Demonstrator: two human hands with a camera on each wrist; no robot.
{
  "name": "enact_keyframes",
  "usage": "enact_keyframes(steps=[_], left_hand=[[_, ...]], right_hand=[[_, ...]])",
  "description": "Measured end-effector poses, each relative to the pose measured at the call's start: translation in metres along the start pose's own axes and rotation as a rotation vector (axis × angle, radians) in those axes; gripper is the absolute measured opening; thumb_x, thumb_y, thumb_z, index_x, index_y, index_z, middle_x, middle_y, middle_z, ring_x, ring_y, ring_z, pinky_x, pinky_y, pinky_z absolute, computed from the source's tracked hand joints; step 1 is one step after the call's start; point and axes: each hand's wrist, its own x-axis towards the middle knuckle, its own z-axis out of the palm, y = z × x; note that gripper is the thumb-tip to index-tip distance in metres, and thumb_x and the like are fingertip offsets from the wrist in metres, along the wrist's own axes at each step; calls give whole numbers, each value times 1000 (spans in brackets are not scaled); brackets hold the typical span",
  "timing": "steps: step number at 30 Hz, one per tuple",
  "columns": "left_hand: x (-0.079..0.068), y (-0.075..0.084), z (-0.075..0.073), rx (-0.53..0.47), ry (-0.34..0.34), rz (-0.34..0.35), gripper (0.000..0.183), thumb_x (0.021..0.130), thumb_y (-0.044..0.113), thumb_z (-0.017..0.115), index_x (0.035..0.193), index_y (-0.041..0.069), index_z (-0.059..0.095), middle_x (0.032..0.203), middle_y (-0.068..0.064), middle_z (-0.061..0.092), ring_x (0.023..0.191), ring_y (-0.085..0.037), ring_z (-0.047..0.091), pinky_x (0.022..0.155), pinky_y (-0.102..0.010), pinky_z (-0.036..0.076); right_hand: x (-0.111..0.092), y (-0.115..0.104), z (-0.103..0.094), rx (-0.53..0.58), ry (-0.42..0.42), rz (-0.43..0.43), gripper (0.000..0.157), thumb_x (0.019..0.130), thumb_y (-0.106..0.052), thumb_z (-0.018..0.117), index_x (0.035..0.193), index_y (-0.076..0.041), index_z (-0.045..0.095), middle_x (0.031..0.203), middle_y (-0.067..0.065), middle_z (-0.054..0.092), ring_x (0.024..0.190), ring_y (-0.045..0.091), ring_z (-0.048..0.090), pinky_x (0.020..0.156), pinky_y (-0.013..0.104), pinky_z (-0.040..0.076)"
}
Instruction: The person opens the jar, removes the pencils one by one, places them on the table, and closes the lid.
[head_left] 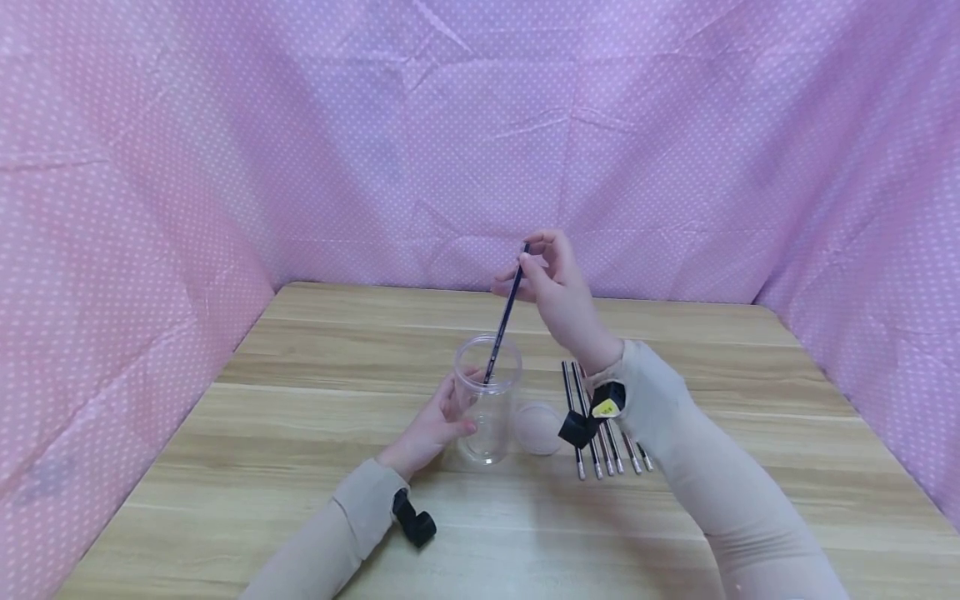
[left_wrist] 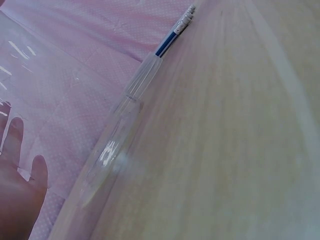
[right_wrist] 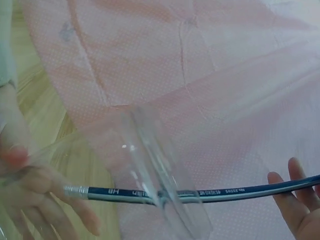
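Note:
A clear plastic cup [head_left: 487, 433] stands upright on the table. My left hand [head_left: 431, 429] holds its side, thumb at the front and fingers behind the see-through wall. Above the cup, my right hand [head_left: 558, 292] pinches a dark pencil [head_left: 506, 317] near its upper end, between thumb and fingers. The pencil slants down through the cup's mouth; its silver ferrule [right_wrist: 76, 191] shows lowest, inside the cup in the right wrist view. In the left wrist view, the fingers of the left hand [left_wrist: 17, 185] appear through the clear plastic.
A round clear lid [head_left: 537, 429] lies just right of the cup. Several dark pencils [head_left: 580, 454] lie side by side farther right, eraser ends toward me, partly under the right forearm. Pink dotted cloth [head_left: 480, 150] surrounds the wooden table [head_left: 315, 350] at the back and sides.

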Motion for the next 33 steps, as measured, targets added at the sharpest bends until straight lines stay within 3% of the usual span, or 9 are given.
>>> enact_keyframes(steps=[6, 12, 20, 25, 33], left_hand=[[0, 1, 1, 33, 13, 2, 91, 80, 17, 72, 148, 3, 14, 156, -19, 16, 144, -36, 14, 118, -53, 5], [1, 2, 0, 35, 10, 19, 83, 81, 2, 66, 147, 2, 15, 155, -23, 19, 144, -36, 14, 117, -54, 5], [0, 1, -1, 18, -1, 20, 84, 83, 10, 69, 147, 6, 16, 154, -22, 22, 144, -35, 15, 117, -55, 5], [0, 1, 0, 4, -19, 35, 89, 82, 15, 71, 148, 3, 12, 154, -22, 23, 144, -34, 15, 118, -54, 5], [0, -2, -2, -15, -30, 62, 96, 78, 25, 74, 150, 9, 12, 152, -26, 21, 144, -34, 15, 118, -52, 5]], right_hand=[[7, 5, -9, 53, 79, 112, 16, 100, -3, 38, 111, -14, 40, 102, 3, 47, 85, 14, 63, 82, 36, 58], [11, 6, -17, 199, 171, 223, 17, 99, -2, 37, 105, -17, 43, 96, 0, 48, 79, 8, 60, 73, 23, 58], [14, 10, -30, 379, 242, 287, 11, 100, -4, 36, 102, -12, 43, 90, 2, 54, 76, 8, 59, 70, 24, 59], [13, 12, -40, 477, 305, 325, 9, 99, -3, 38, 99, -11, 43, 86, 1, 56, 76, 10, 59, 69, 24, 58], [9, 14, -63, 628, 393, 397, 6, 99, -5, 39, 101, -9, 43, 93, 2, 52, 80, 9, 56, 76, 23, 57]])
